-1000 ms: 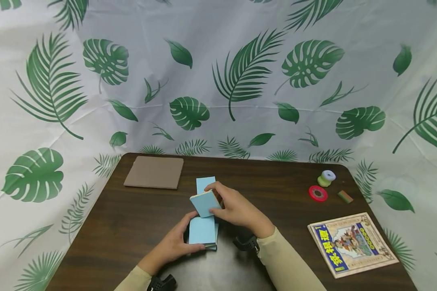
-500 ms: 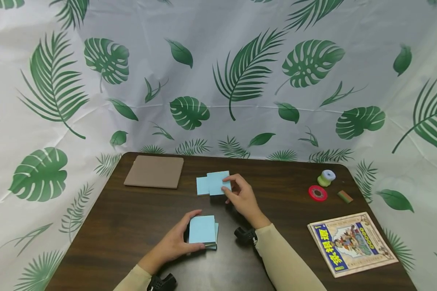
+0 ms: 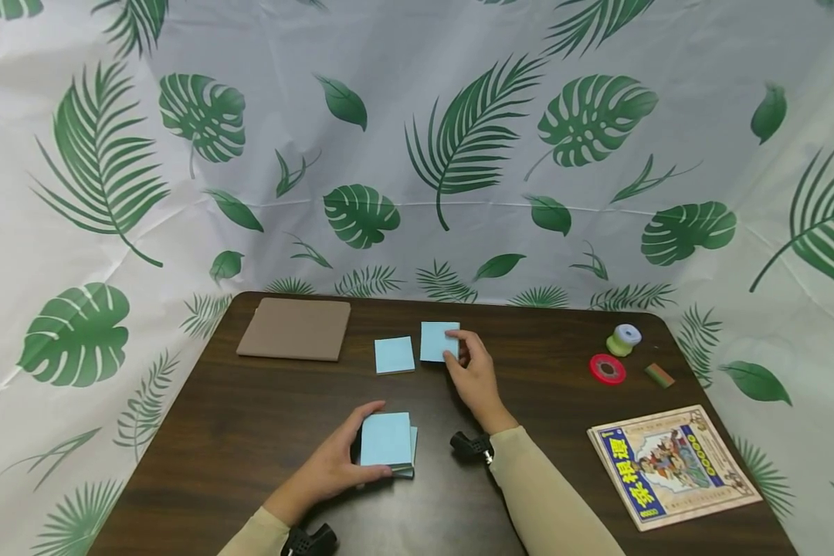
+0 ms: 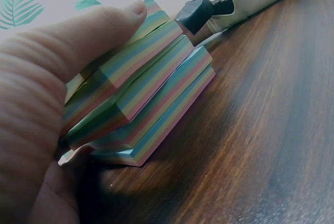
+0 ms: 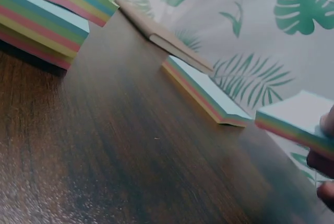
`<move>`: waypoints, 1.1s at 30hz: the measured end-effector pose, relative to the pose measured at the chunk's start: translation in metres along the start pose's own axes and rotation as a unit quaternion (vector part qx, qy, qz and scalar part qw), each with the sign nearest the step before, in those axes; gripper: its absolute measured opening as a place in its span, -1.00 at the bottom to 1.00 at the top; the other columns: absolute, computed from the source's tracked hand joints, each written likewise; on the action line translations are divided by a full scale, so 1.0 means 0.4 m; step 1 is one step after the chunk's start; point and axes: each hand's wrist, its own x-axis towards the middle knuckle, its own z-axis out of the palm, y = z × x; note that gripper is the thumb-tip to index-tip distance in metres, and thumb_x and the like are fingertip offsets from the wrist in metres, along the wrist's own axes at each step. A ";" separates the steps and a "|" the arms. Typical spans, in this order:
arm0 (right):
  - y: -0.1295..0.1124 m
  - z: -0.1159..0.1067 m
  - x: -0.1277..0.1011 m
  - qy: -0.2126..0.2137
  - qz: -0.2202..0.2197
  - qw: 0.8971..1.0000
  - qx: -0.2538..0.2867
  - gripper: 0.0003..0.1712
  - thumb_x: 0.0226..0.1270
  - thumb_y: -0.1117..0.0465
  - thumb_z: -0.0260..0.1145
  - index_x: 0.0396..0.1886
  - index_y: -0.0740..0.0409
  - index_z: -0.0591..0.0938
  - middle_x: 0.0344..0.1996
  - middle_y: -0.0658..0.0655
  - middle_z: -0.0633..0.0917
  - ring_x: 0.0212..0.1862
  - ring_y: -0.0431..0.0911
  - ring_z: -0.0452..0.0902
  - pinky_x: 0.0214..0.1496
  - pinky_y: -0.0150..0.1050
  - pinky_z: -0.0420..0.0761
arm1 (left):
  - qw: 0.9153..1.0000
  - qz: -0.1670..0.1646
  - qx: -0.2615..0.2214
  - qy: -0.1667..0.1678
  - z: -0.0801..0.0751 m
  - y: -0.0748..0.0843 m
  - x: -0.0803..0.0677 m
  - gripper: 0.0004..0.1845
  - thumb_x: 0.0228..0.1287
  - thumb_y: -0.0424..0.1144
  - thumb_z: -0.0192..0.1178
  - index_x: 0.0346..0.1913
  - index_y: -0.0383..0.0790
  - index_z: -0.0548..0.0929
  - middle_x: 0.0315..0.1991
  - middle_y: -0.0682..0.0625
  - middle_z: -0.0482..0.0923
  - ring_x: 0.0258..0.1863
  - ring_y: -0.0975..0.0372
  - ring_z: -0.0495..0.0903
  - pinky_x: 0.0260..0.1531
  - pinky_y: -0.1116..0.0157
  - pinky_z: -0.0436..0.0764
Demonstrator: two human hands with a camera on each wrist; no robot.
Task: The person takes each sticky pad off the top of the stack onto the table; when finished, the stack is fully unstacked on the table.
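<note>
My left hand (image 3: 332, 465) grips a stack of sticky note pads (image 3: 386, 440), thumb and fingers around its left side. In the left wrist view the stacked pads (image 4: 141, 88) show striped coloured edges and sit unevenly on one another. Farther back, my right hand (image 3: 477, 378) pinches a single light-blue sticky note pad (image 3: 438, 341) by its right edge. The right wrist view shows this held pad (image 5: 295, 117) at the right, fingertips on it. Just left of it another blue sticky note pad (image 3: 394, 355) lies flat on the dark wooden table (image 3: 285, 409).
A brown notebook (image 3: 294, 329) lies at the back left. Toward the right are a spool-like roll (image 3: 623, 340), a red ring-shaped roll (image 3: 608, 369), a small striped block (image 3: 659, 376) and an illustrated book (image 3: 672, 467). A leaf-print cloth (image 3: 486, 255) hangs behind the table.
My right hand has carried one sticky note pad away from the stack, back and to the right, past the lying pad. My left hand has stayed at the stack.
</note>
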 end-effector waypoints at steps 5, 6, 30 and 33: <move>0.012 -0.008 0.003 -0.013 0.015 0.999 -0.044 -0.55 0.50 0.34 0.45 0.32 0.05 0.68 -0.04 0.14 0.65 -0.11 0.00 0.50 -0.04 -0.20 0.52 | 1.000 -0.008 -0.005 -0.001 0.000 0.006 0.000 0.15 0.16 0.13 0.67 0.71 0.00 0.23 0.62 -0.06 0.37 0.36 0.13 0.50 0.41 0.16 0.48; 0.014 -0.007 0.003 -0.019 0.017 0.998 -0.052 -0.55 0.49 0.33 0.46 0.32 0.06 0.67 0.00 0.14 0.67 -0.07 0.01 0.53 0.00 -0.14 0.55 | 1.000 -0.006 -0.004 0.000 0.000 0.006 -0.001 0.14 0.17 0.12 0.66 0.71 -0.01 0.23 0.61 -0.08 0.39 0.30 0.13 0.51 0.37 0.18 0.49; 0.008 0.000 -0.002 -0.107 0.017 0.967 -0.230 -0.43 0.64 0.07 0.36 0.54 0.03 0.56 0.51 0.23 0.56 0.52 0.28 0.36 0.39 0.30 0.28 | 1.000 -0.018 -0.011 -0.001 0.001 0.011 0.000 0.15 0.16 0.10 0.68 0.71 0.04 0.23 0.56 -0.06 0.43 0.18 0.17 0.55 0.28 0.23 0.51; 0.006 0.002 -0.002 -0.111 0.009 0.964 -0.243 -0.44 0.65 0.08 0.35 0.54 0.04 0.56 0.52 0.26 0.56 0.53 0.30 0.36 0.39 0.30 0.29 | 1.000 -0.018 -0.011 -0.001 0.000 0.012 0.001 0.14 0.16 0.10 0.68 0.71 0.04 0.23 0.55 -0.05 0.43 0.16 0.16 0.56 0.26 0.21 0.52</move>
